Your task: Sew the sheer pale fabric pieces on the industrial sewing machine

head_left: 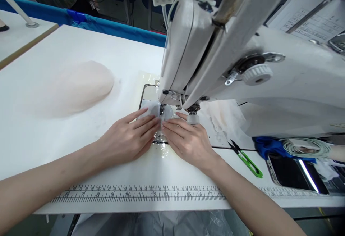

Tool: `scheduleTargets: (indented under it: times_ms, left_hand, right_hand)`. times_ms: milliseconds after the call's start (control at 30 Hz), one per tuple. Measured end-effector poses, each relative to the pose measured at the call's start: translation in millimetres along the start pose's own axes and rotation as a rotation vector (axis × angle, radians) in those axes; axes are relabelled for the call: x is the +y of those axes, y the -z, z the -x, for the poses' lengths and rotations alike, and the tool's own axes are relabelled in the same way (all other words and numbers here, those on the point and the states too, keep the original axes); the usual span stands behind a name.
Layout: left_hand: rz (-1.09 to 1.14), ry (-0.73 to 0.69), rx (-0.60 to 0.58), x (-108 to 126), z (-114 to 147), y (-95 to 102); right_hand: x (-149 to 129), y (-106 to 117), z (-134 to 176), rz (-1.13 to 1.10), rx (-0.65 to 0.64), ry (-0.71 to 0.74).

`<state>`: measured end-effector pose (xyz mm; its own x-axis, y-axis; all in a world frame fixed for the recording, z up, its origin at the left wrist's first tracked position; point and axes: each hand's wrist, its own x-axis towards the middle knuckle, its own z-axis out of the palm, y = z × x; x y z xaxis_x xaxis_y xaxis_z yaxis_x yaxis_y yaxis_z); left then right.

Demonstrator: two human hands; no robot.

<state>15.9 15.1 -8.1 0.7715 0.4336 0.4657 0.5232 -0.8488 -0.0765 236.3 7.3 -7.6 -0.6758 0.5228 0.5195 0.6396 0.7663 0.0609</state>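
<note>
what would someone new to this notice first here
The big white sewing machine stands out first, filling the upper right, with the person's left grip and right grip, fingers stretched out, close together by its presser foot. Next comes the pale, rounded piece on the white table at left, then the bright green snips to the right of both.

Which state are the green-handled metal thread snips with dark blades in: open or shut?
Open: on the snips, the dark blades spread apart toward their tips, with white surface showing between.
</note>
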Motion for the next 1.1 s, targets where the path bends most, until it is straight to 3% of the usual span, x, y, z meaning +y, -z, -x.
scheduleTargets:
  times_ms: [167,500,900,1100]
  left_hand:
    - [-0.028,0.005,-0.005,8.5,2.3,3.3]
    - [-0.068,0.024,-0.007,-1.1,-3.6,-1.8]
    - [-0.122,0.060,-0.012,3.9,1.2,-0.6]
    - [-0.171,0.054,-0.017,7.0,0.7,2.2]
  right_hand:
    - [-4.6,0.5,4.6,-0.012,-0.003,-0.002]
    - [-1.6,-1.7,-0.8,0.020,-0.038,-0.056]
    - [-0.8,-3.5,0.3,-0.042,-0.055,-0.136]
    - [-0.7,-3.6,1.4,0.022,-0.039,-0.094]
